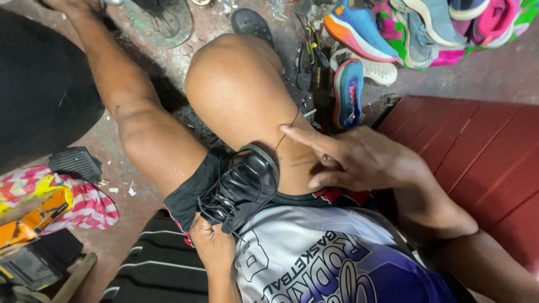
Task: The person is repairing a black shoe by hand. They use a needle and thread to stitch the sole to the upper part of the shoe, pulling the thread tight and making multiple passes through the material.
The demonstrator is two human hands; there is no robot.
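The left hand (212, 242) is closed around the heel end of a black laced shoe (242, 188), which is held wedged between the thighs at the centre of the view, while the right hand (359, 159) is rested at three o'clock of it, its forefinger stretched out and a thin dark thread (287, 130) pinched and drawn taut up to the shoe's rim. A heap of bright sports shoes (359, 28) is seen at one o'clock, a red bench (477, 151) at three o'clock and a striped cloth (90, 205) at nine o'clock

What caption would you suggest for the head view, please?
Seated person's left hand grips a black lace-up shoe between the knees while the right hand draws thread taut.
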